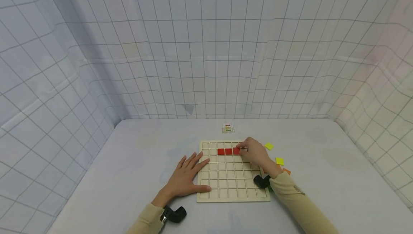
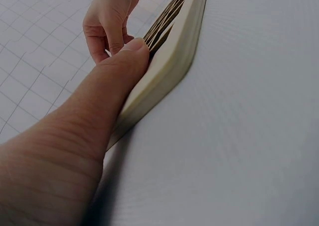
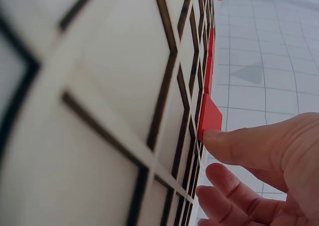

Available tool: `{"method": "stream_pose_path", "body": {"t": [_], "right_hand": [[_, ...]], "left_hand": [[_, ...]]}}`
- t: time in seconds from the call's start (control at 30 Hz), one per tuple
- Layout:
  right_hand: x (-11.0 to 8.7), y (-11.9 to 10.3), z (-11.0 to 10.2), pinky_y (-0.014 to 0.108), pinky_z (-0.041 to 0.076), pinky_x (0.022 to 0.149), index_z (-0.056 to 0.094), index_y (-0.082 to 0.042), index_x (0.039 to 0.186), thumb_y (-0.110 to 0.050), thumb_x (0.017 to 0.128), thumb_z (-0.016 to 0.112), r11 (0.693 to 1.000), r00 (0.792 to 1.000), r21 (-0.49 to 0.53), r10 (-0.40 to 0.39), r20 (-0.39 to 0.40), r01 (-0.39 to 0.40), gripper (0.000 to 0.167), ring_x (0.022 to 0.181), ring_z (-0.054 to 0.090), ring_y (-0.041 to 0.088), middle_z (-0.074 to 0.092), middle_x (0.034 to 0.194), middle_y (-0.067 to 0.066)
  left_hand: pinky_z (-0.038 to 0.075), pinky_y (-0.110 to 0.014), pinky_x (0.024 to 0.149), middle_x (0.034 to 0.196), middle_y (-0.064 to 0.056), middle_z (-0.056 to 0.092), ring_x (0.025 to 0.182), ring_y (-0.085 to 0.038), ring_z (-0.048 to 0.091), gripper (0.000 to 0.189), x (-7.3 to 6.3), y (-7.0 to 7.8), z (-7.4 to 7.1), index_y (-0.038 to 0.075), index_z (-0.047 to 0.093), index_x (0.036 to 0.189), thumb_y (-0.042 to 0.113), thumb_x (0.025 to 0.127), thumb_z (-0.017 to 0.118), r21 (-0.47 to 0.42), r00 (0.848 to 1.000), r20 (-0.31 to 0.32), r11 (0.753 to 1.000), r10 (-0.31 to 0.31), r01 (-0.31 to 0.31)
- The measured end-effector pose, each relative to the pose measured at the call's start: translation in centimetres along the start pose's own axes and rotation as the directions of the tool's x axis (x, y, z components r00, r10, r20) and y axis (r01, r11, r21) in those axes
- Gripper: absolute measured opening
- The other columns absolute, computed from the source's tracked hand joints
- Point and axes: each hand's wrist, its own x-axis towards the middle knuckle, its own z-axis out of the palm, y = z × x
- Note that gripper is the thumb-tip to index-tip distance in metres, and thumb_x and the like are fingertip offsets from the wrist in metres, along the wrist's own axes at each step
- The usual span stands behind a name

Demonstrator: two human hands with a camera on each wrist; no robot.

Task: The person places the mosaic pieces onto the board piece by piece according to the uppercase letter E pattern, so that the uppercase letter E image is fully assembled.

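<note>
A cream grid board (image 1: 222,184) with raised dividers lies on the white table. Two red square tiles (image 1: 224,151) sit side by side in cells of its second row. My right hand (image 1: 256,152) pinches a third red tile (image 3: 211,115) between thumb and fingers at the cell just right of them; in the right wrist view this tile stands tilted out of its cell. My left hand (image 1: 184,179) rests with fingers spread over the board's left edge, its thumb (image 2: 135,46) lying on the rim near the lower left corner.
Behind the board lies a small card (image 1: 228,128) printed with a coloured grid pattern. Yellow tiles (image 1: 279,161) and orange tiles (image 1: 286,171) are scattered to the right, partly under my right forearm, with a bit of green by the wrist. Grid-lined white curtains (image 1: 206,65) enclose the table.
</note>
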Motion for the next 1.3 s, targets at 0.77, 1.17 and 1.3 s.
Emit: {"method": "stream_pose_path", "body": {"t": [0.77, 1.17, 1.3], "right_hand": [[-0.5, 1.3, -0.4, 0.028, 0.041, 0.057, 0.071, -0.005, 0.110, -0.008, 0.087, 0.067, 0.985, 0.982, 0.086, -0.160, 0.101, 0.152, 0.024, 0.066, 0.046, 0.012, 0.057, 0.089, -0.001], [-2.2, 3.5, -3.4, 0.033, 0.049, 0.062, 0.071, -0.008, 0.109, -0.024, 0.092, 0.065, 0.999, 1.000, 0.045, 0.016, -0.010, -0.016, 0.025, 0.082, 0.061, 0.020, 0.066, 0.105, 0.007], [-2.4, 4.3, -4.8, 0.040, 0.051, 0.064, 0.069, -0.004, 0.112, -0.026, 0.092, 0.063, 0.996, 0.996, -0.022, 0.081, -0.032, -0.081, 0.031, 0.088, 0.062, 0.029, 0.065, 0.109, 0.015]], "left_hand": [[0.006, -0.053, 0.110, 0.156, -0.007, 0.019, 0.142, -0.029, 0.013, 0.095, 0.1, 0.1, 0.0, 0.023, 0.031, 0.151, 0.079, 0.076, 0.050, -0.008, 1.000, 0.014, 1.000, -0.005, 0.005], [0.003, -0.050, 0.111, 0.157, -0.005, 0.016, 0.143, -0.026, 0.010, 0.095, 0.1, 0.2, -0.2, 0.025, 0.029, 0.151, 0.079, 0.076, 0.050, -0.006, 0.999, 0.041, 1.000, -0.023, 0.023], [0.002, -0.049, 0.112, 0.157, -0.004, 0.016, 0.143, -0.025, 0.010, 0.095, 0.0, 0.1, -0.1, 0.026, 0.028, 0.151, 0.080, 0.075, 0.050, 0.004, 0.999, 0.039, 1.000, -0.027, 0.027]]}}
